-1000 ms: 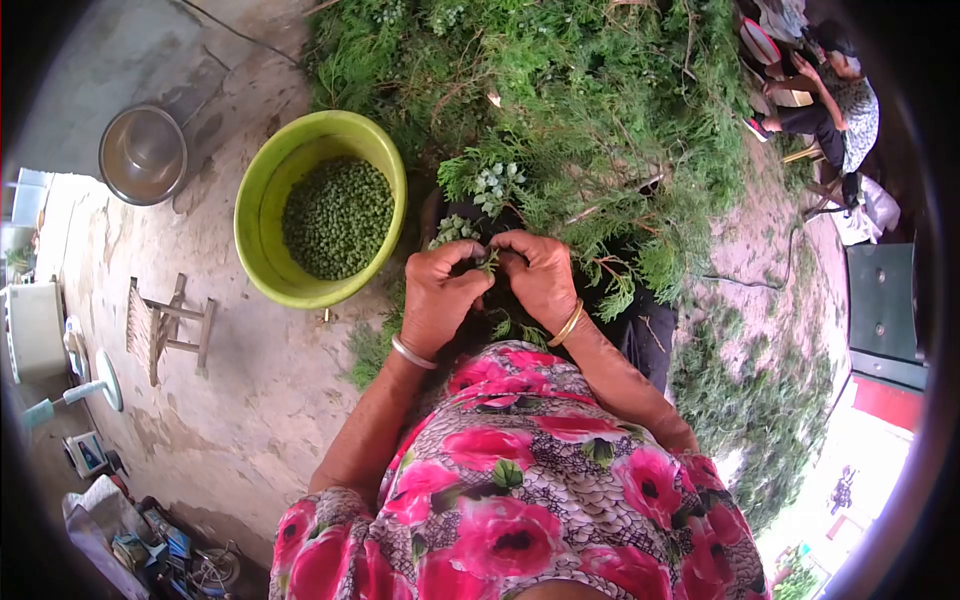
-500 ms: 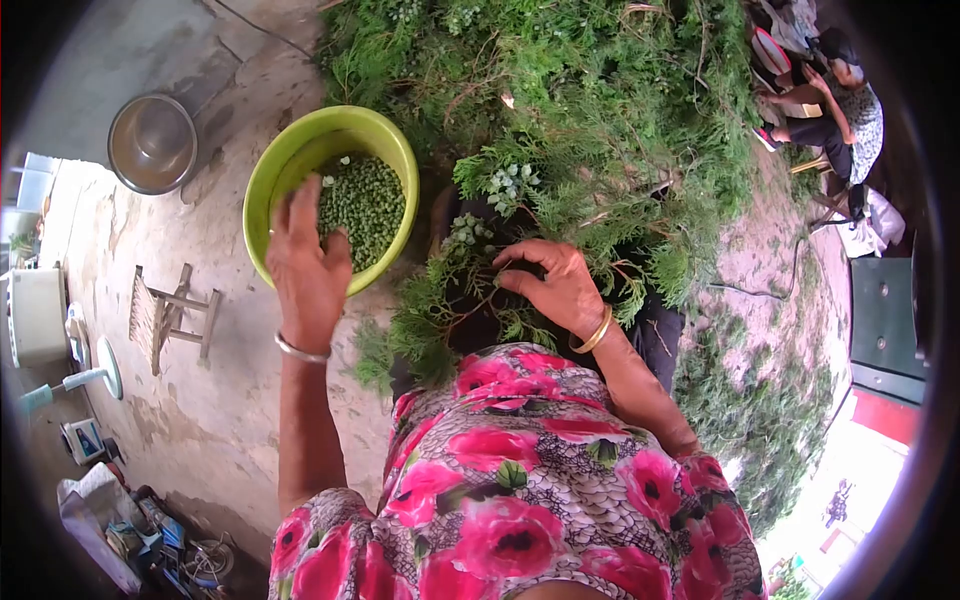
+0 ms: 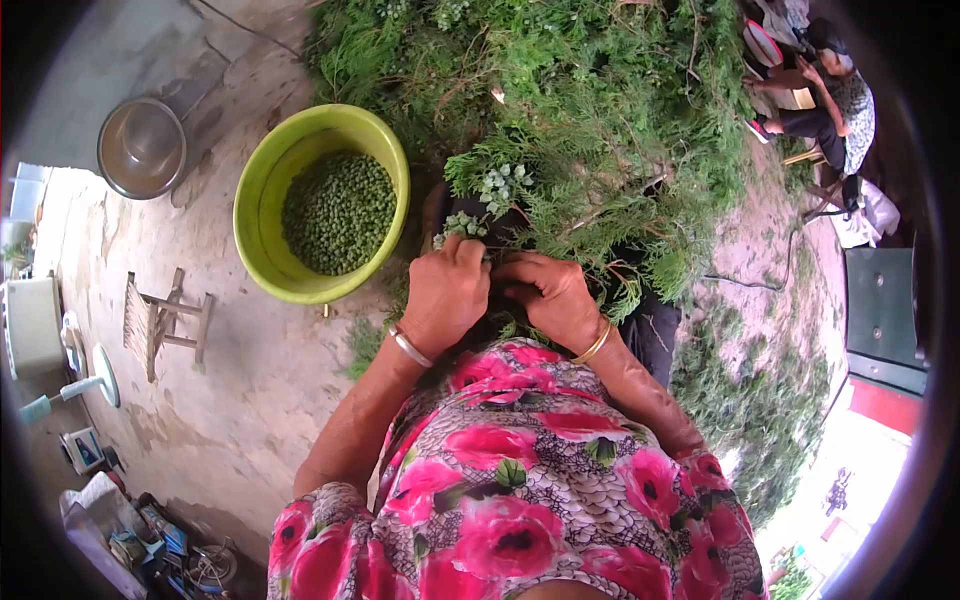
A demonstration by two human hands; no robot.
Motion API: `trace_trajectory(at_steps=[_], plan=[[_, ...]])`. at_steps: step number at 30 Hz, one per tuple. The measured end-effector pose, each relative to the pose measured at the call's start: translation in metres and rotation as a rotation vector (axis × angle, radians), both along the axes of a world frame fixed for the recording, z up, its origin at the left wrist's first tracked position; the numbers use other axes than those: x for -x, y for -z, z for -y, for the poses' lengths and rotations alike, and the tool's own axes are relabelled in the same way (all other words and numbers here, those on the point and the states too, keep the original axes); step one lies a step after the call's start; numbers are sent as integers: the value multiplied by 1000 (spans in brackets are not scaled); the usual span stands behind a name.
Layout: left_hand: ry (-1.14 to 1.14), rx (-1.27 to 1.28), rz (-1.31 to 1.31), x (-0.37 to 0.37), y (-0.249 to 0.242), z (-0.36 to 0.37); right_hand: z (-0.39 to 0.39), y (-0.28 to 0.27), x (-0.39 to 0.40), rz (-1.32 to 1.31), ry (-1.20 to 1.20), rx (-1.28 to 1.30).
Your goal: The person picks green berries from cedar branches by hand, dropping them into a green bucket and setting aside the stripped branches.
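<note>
My left hand (image 3: pixel 448 292) is closed at a cypress branch, its fingertips against a cluster of pale green cones (image 3: pixel 464 227). Just to its right, my right hand (image 3: pixel 560 296) is curled shut on the same branch, whose stem is mostly hidden under both hands. Another cone cluster (image 3: pixel 504 186) hangs on the greenery a little above. A yellow-green plastic basin (image 3: pixel 258 232) stands on the floor to the left, with many loose green cones (image 3: pixel 342 212) in its bottom.
A large heap of cut cypress branches (image 3: pixel 600 90) spreads ahead. At left are a metal bowl (image 3: pixel 142 150) and a small wooden stool (image 3: pixel 160 322). Another person (image 3: pixel 850 115) sits at the upper right. Scattered greenery (image 3: pixel 745 420) lies on the floor at right.
My left hand has moved from over the basin, right and down, to the branch, and its fingers have closed there. My right hand has stayed at the branch.
</note>
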State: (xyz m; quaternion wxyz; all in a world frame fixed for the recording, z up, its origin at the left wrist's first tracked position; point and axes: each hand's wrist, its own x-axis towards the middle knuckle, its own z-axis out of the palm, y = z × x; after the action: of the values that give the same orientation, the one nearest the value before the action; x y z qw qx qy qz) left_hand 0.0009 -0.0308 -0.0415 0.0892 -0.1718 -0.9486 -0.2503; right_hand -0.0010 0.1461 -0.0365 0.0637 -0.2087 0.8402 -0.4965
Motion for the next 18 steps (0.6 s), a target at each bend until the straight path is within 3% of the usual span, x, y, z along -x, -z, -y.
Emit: trace_trajectory(at_steps=[2, 3, 5, 7, 8, 10, 11, 13, 14, 16, 18], plan=[[-10, -398, -117, -1, 5, 3, -1, 1, 1, 61, 11, 32], [-4, -398, -115, -3, -3, 7, -2, 1, 1, 74, 8, 19], [-301, -685, 274, -8, -30, 22, -3, -1, 1, 88, 4, 4], [-515, -774, 305, -2, -47, 41, -1, -5, 0, 65, 17, -15], [-523, -771, 302, 2, -47, 52, 0, -5, -1, 65, 10, -12], [-516, 69, -283, 11, -43, 68, 2, -7, -2, -1, 39, -17], [-519, 74, -288, 9, -41, 69, 3, -9, -3, -5, 35, -12], [-245, -115, -219, -3, -34, 67, 5, -14, -9, -135, 67, -171], [-143, -90, -64, -14, -32, 56, 6, -18, -11, -179, 50, -225], [-5, 22, -35, -32, -29, 26, 10, -22, -12, -276, 68, -344], [-1, -12, 49, -44, -20, 8, 12, -28, -10, -372, 85, -468]])
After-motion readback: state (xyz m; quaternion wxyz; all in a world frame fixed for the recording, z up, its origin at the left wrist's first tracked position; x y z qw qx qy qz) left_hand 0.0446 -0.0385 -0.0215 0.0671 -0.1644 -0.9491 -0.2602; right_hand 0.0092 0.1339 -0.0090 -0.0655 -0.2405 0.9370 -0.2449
